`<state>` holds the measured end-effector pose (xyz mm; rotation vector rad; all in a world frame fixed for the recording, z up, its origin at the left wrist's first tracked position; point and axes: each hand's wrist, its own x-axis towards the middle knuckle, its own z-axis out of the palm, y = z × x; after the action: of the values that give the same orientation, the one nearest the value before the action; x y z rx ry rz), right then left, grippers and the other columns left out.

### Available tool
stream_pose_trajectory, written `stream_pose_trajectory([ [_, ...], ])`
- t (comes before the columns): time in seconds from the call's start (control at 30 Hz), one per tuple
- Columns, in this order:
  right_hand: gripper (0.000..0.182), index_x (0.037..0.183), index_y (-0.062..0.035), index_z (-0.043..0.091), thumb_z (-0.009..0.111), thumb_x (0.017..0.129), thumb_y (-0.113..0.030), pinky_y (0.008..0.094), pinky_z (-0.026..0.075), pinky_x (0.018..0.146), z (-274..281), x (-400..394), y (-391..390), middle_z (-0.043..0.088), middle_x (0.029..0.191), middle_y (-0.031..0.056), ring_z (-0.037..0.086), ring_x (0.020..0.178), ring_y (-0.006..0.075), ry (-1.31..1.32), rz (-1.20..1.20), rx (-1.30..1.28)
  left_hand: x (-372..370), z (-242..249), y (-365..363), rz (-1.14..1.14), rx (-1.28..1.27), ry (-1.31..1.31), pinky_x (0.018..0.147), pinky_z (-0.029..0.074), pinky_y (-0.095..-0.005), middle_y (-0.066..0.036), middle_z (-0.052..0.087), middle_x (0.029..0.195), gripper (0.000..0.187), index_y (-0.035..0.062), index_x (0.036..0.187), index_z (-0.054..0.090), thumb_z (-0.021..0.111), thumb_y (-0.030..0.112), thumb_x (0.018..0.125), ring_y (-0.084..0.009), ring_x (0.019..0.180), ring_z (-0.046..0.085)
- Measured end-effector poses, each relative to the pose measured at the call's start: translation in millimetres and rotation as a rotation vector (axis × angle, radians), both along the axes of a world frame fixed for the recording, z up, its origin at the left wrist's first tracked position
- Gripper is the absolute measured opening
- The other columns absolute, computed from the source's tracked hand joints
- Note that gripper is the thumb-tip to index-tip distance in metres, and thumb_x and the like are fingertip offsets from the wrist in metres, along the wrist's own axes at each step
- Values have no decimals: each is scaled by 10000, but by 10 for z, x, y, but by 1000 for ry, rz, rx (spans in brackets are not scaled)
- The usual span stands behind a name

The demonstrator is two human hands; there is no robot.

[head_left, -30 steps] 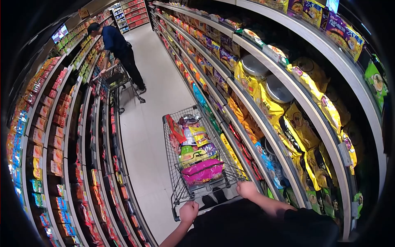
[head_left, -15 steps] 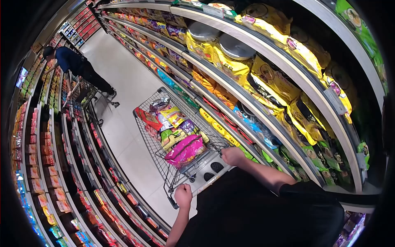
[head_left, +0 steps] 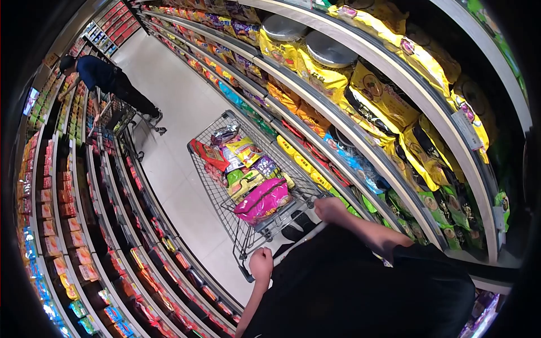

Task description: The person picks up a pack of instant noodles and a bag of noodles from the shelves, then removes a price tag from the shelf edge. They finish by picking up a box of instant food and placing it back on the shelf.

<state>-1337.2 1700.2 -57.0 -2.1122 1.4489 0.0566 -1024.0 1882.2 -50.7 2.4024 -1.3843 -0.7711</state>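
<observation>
A wire shopping cart (head_left: 217,197) stands in front of my body, with its handle bar running between my two hands. My left hand (head_left: 261,263) is closed round the handle's left end, and my right hand (head_left: 328,208) grips the right end. In the basket lie several packages: a large magenta bag (head_left: 262,201) nearest me, a yellow bag (head_left: 243,151), a red bag (head_left: 209,155) and a dark shiny bag (head_left: 225,133) farther off. Part of my dark shoes shows under the handle.
Shelves of yellow bags (head_left: 383,101) line the right side close by. Shelves of small red packets (head_left: 67,194) curve along the left. A person (head_left: 101,76) in dark clothes leans toward the left shelves, beside another cart (head_left: 121,121). The pale floor (head_left: 169,169) runs between.
The cart and both my hands appear slightly farther right in view. My shoes have shifted under the handle. The person's cart and legs look slightly different in position.
</observation>
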Motion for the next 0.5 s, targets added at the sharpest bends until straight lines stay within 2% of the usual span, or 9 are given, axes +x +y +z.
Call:
stream_pose_trajectory([
  [0.03,213,914,-86,667,608,944,-288,549,588,750,-26,-39,69,746,859,173,739,855,411,-90,-43,-54,-27,-10,61,3,-10,17,714,533,-560,-229,704,838,429,5,810,698,567,353,1024,-463,796,694],
  [0.13,204,860,-85,653,628,924,-277,551,583,707,-2,-107,224,731,818,175,729,796,415,-69,-53,-40,-72,12,183,-4,-63,30,707,533,-561,-226,703,833,414,3,817,701,577,338,1025,-454,780,696],
  [0.27,204,839,-83,661,633,917,-270,559,579,665,79,-79,282,717,768,176,711,719,432,-43,-90,-72,-79,0,222,-28,-66,15,690,533,-553,-226,693,817,403,2,793,684,587,315,1026,-451,762,690],
  [0.37,206,878,-77,686,633,918,-272,564,593,714,110,-91,244,729,812,185,730,779,431,-64,-91,-46,-92,9,194,-35,-97,18,665,522,-554,-220,674,788,395,8,757,650,593,291,1027,-448,735,677],
  [0.5,200,864,-74,683,644,911,-265,562,593,712,129,-78,189,733,826,184,729,782,430,16,-149,-9,-148,-9,163,-41,-79,29,656,514,-549,-208,673,786,374,14,760,649,592,270,1027,-443,726,668],
])
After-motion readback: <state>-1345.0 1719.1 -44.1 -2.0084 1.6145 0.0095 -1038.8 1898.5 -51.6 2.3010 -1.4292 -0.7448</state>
